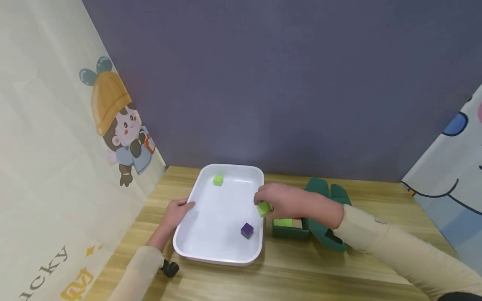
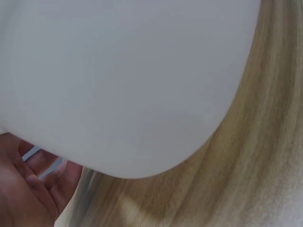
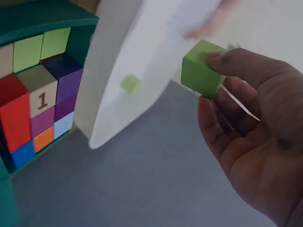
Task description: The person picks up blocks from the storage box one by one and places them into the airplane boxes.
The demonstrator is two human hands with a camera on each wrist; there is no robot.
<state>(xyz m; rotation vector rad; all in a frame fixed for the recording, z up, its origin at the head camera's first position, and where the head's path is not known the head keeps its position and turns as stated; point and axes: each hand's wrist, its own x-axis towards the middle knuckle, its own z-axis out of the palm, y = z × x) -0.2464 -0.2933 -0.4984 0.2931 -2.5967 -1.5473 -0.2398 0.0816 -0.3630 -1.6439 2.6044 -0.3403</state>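
Between thumb and fingers, my right hand (image 1: 284,200) pinches a light green cube (image 3: 201,68) just above the right rim of a white tray (image 1: 220,213). My left hand (image 1: 177,214) grips the tray's left edge, thumb over the rim and fingers below it. Inside the tray, a second green cube (image 1: 218,180) lies at the far left and a purple cube (image 1: 247,230) at the near right. To the right stands a green box (image 1: 290,233) holding several coloured blocks, partly hidden under my right hand; the right wrist view shows a wooden block marked 1 (image 3: 42,97) among them.
The green box's flaps (image 1: 331,240) spread out to its right on the wooden table (image 1: 286,271). A grey-blue wall (image 1: 282,92) rises behind the table. Printed cloths hang at both sides, the left one (image 1: 49,146) close to my left arm.
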